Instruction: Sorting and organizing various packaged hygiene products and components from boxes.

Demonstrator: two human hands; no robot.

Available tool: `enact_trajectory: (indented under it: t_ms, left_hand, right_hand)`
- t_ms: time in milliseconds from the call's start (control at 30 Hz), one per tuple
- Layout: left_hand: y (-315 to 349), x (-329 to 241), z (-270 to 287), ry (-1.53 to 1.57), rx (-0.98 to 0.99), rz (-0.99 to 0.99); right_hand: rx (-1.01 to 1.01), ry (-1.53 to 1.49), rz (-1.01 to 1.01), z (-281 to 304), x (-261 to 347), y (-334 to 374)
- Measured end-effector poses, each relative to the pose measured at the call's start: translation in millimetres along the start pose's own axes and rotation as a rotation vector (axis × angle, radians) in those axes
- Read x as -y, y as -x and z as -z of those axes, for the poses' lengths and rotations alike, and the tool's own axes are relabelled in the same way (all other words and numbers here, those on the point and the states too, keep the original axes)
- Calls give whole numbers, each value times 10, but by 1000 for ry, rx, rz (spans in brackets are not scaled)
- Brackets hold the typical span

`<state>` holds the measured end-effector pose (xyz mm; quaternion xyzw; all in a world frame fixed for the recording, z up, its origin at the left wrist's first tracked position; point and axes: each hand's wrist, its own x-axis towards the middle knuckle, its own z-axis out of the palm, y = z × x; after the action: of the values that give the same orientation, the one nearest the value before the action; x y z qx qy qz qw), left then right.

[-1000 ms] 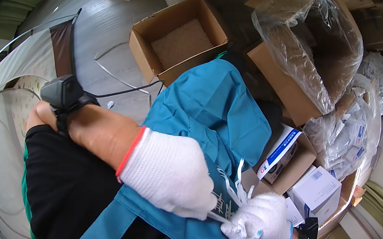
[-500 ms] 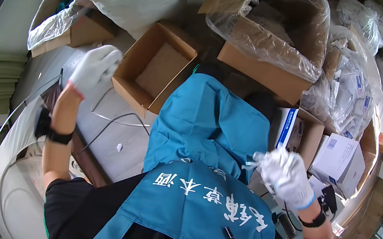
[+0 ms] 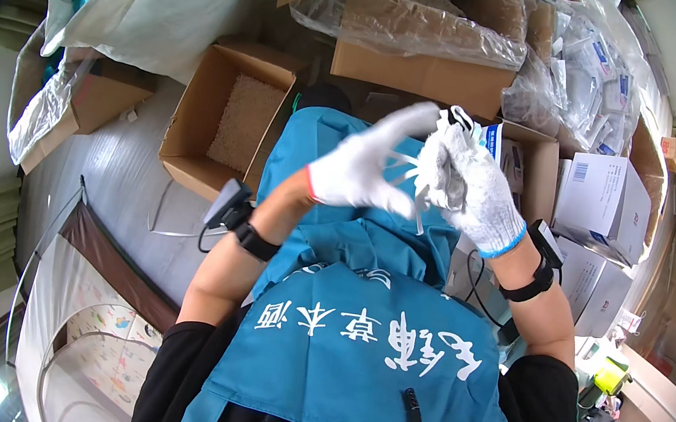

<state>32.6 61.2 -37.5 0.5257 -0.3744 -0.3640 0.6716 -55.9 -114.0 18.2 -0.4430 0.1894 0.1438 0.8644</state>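
Observation:
Both my hands wear white knit gloves. My left hand [image 3: 369, 163] is over my lap, its thumb and fingers spread apart around one side of the bundle in my right hand; motion blurs its fingertips. My right hand [image 3: 480, 193], with a blue cuff on its glove, is closed on a crumpled bunch of thin white strips [image 3: 442, 172]. Some loose ends stick out toward my left hand. A white piece with dark edges shows at the top of the bunch; its exact kind cannot be made out. My blue apron [image 3: 364, 328] lies below the hands.
An open carton [image 3: 229, 120] with small pale pieces stands left of my legs. Ahead is a larger plastic-lined carton [image 3: 425, 67]. White boxes [image 3: 602, 198] and a clear bag of packets [image 3: 586, 69] are at right. A white sack [image 3: 164, 2] stands far left.
My left hand has swung in from the far left to beside my right hand. My right hand has moved up and inward with the white strips. The view has shifted too.

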Motion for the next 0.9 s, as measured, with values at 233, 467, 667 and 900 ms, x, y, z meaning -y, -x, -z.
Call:
enact_trajectory:
  t_ms: [233, 467, 667, 900]
  left_hand:
    - [108, -15, -158, -425, -131, 252]
    - [-96, 264, -456, -1028, -437, -82]
    - [-150, 311, -537, -1085, -368, -14]
    - [-251, 878, -204, -939, -635, -111]
  right_hand:
    - [-214, -199, 98, 346, -79, -57]
    - [-173, -269, 273, 422, -935, -523]
    - [99, -787, 133, 410, -726, -321]
    - [-22, -528, 25, 167, -671, -382]
